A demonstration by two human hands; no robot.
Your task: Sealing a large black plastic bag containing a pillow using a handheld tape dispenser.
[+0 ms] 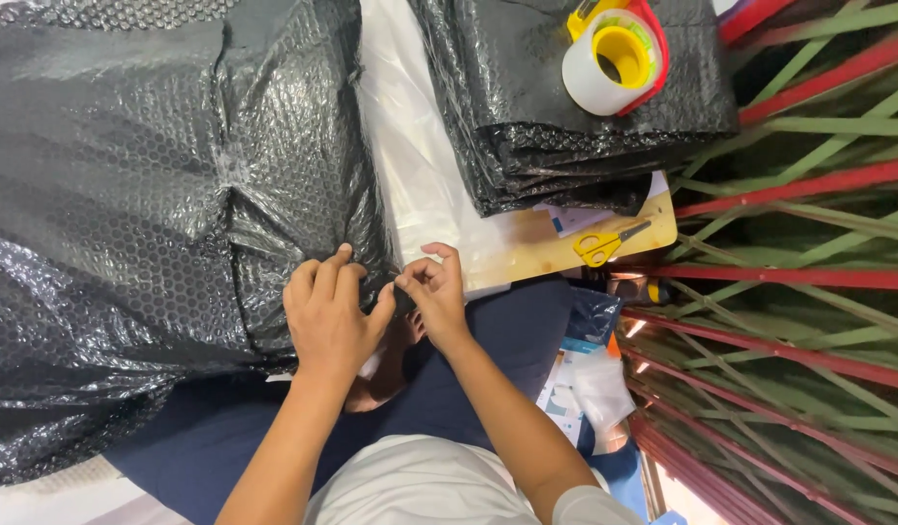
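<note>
Two hands work at the near edge of the black bubble-wrap bundle [167, 194] lying across my lap: my left hand [327, 311] presses flat on the fold with fingers curled over it, and my right hand [431, 287] pinches something small, likely a tape end, though I cannot tell. I judge this the sealing step. Next the flap needs holding taut, with the tape dispenser [616, 53] well apart on the folded stack [527, 126].

Large parcel [147, 194] wrapped in glossy black bubble wrap, lying flat.
</note>
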